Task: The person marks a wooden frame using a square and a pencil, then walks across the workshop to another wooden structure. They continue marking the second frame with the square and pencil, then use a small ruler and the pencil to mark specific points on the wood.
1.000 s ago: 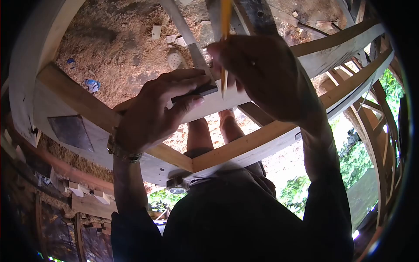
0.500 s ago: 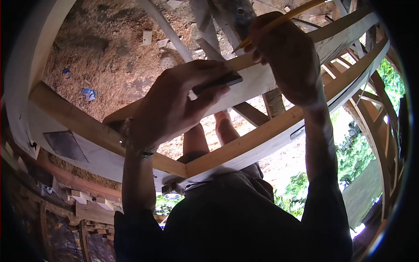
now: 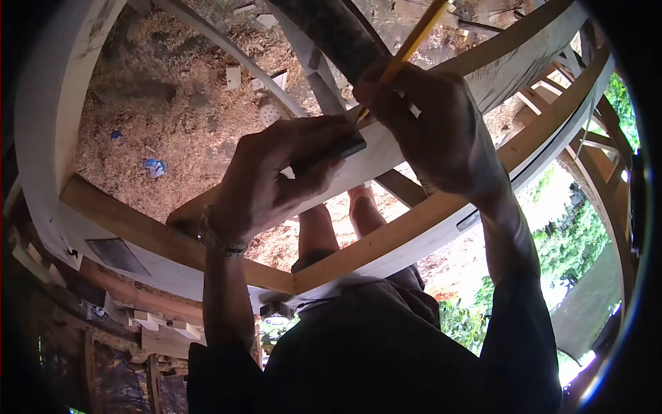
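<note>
My left hand [image 3: 265, 169] is closed around a small dark flat block [image 3: 345, 146], thumb below and fingers above, pressed to a curved wooden beam [image 3: 379, 148]. I cannot make out the block's exact kind. In my right hand [image 3: 445, 134] is a yellow pencil [image 3: 417, 43], slanted with its point down. The pencil's tip touches or nearly touches the beam's top edge, just beyond the fingertips of my left hand. My right fingers wrap round the pencil's lower part and hide some of it.
A second curved timber [image 3: 386, 238] crosses between my body and the beam. A pale upright frame [image 3: 48, 138] rises at left. Dark props [image 3: 331, 38] stand beyond the beam. Wood shavings [image 3: 158, 117] and a crumpled blue-white scrap [image 3: 154, 167] cover ground below.
My right hand has come down and left, bringing the pencil's tip to the beam beside my left fingertips. The pencil now stands steeper. My left hand still grips the dark block.
</note>
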`<state>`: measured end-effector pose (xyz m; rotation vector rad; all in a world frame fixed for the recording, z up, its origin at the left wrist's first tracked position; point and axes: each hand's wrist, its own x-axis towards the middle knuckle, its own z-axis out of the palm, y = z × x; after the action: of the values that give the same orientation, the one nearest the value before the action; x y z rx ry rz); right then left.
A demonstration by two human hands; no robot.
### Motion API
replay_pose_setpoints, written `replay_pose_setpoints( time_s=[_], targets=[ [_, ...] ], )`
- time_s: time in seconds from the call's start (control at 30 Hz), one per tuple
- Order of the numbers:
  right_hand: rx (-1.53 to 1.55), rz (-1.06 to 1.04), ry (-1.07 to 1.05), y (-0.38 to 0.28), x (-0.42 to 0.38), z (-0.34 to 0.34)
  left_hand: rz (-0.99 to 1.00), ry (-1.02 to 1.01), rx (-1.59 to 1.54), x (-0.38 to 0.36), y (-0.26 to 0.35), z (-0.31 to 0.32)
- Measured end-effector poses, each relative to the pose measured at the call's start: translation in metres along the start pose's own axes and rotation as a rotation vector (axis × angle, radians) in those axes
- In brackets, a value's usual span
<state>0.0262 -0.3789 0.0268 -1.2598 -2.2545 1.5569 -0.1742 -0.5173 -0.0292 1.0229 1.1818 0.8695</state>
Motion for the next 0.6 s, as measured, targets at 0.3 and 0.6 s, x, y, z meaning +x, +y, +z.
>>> replay_pose_setpoints(
  time_s=[0.3, 0.6],
  targets=[
    [-0.049, 0.031, -0.131, -0.009, 0.005, -0.01, -0.045, -0.145, 0.034, 0.0, 0.001, -0.01],
    [-0.008, -0.07, -0.123, -0.006, 0.005, -0.005, -0.077, -0.114, -0.087, -0.001, 0.004, -0.008]
  ],
)
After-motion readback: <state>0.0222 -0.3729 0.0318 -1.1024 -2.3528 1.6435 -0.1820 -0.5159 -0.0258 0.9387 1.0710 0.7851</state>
